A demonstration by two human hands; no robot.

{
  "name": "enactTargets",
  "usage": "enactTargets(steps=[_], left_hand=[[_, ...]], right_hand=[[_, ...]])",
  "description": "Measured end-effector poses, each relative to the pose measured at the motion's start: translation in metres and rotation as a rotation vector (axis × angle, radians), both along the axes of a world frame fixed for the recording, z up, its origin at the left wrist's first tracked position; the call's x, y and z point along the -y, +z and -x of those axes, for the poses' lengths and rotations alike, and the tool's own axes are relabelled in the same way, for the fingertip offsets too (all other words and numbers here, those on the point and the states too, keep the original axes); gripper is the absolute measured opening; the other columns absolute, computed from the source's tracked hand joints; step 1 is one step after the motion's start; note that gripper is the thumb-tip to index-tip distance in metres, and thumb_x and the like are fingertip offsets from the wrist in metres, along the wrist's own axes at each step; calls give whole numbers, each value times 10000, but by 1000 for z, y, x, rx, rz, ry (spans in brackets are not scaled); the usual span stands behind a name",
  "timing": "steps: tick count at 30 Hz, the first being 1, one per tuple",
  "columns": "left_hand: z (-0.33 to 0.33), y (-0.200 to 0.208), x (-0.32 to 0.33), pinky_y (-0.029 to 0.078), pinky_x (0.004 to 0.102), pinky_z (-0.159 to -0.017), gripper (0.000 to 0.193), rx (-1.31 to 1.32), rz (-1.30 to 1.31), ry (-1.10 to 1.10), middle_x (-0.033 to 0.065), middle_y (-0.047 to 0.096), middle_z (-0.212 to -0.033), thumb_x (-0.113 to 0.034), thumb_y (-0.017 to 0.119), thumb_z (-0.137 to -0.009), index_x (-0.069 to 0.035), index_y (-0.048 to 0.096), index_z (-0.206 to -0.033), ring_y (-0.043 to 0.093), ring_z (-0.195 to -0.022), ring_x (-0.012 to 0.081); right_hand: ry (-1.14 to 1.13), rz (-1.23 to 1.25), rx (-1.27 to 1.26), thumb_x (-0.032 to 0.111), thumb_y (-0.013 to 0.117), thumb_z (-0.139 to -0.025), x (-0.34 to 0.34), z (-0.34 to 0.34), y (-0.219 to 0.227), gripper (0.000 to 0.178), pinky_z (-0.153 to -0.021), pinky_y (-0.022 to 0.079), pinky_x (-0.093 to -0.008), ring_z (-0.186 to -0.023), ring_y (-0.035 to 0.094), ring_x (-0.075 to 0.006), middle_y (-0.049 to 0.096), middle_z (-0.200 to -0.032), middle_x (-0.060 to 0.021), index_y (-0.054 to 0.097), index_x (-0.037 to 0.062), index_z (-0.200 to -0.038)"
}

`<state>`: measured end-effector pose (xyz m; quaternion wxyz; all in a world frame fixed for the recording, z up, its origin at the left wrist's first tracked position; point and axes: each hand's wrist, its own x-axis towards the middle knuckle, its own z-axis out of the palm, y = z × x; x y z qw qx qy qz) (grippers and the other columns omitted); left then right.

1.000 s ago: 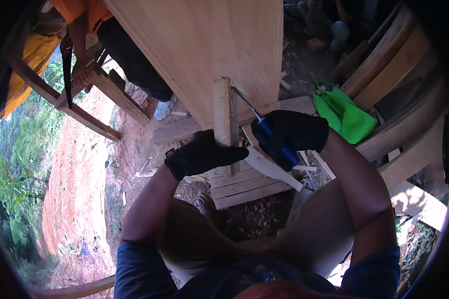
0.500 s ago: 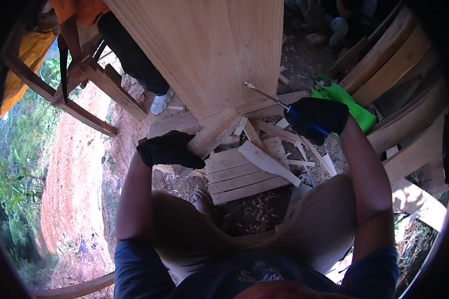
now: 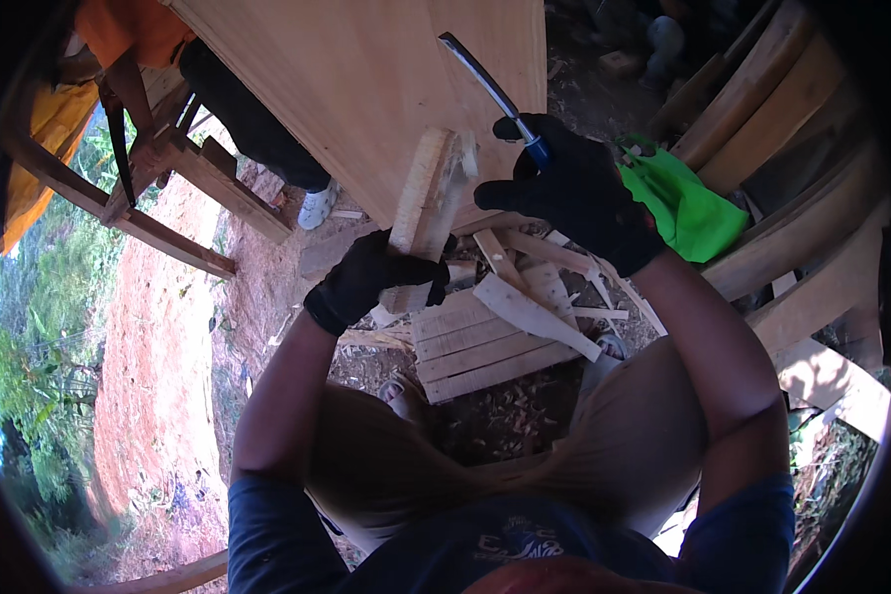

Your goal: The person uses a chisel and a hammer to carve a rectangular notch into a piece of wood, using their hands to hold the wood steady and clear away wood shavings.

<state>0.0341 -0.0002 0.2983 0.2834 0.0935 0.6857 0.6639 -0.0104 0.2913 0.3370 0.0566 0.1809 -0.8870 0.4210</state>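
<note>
My left hand [image 3: 381, 277], in a black glove, is closed around the lower part of a rough-cut wooden block [image 3: 422, 203]. The block stands tilted up, with split fibres along its upper right side. Higher and to the right, my black-gloved right hand [image 3: 579, 188] grips a blue-handled chisel [image 3: 485, 81]. Its long, narrow metal blade points up and left over a wide wooden board [image 3: 386, 74]. Most of the handle is hidden in the glove. The right fingertips are close to the block's splintered edge, apparently apart from it.
A slatted wooden piece [image 3: 465, 346] lies between my feet, with a paddle-shaped offcut [image 3: 530, 317] across it. Wood chips and scraps surround it. A green bag [image 3: 688, 203] and curved planks [image 3: 762, 89] stand right. At left, a person in orange [image 3: 134, 35] works beside a timber frame [image 3: 178, 243].
My left hand has raised the block and turned it more upright. My right hand has moved up and left, bringing the chisel near the block with its blade pointing more steeply upward.
</note>
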Motion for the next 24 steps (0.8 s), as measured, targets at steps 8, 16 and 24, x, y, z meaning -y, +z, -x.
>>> enactTargets(steps=[8,16,24], left_hand=[[-5,-7,-14,601,384,-838,479,96,-80,-86,171,738,-1026,-92,748,-926,81,620,-1353,743,-888,256],[3,-12,-6,610,368,-793,458,87,-16,-69,171,731,-1005,-111,740,-941,72,632,-1345,739,-840,252],[3,-5,-8,623,355,-757,471,272,-165,-28,188,723,-1022,-129,684,-937,86,624,-1352,739,-827,251]], right_hand=[[79,1,-190,490,852,-840,4,14,-13,606,-830,585,-396,-830,720,-237,725,-908,-87,685,52,-1224],[50,37,-159,415,808,-901,4,22,-24,432,-776,574,-406,-816,708,-265,709,-856,-111,720,58,-1127],[78,-49,-542,350,769,-933,-1,25,-31,361,-774,572,-427,-826,714,-292,712,-918,-124,697,56,-1129]])
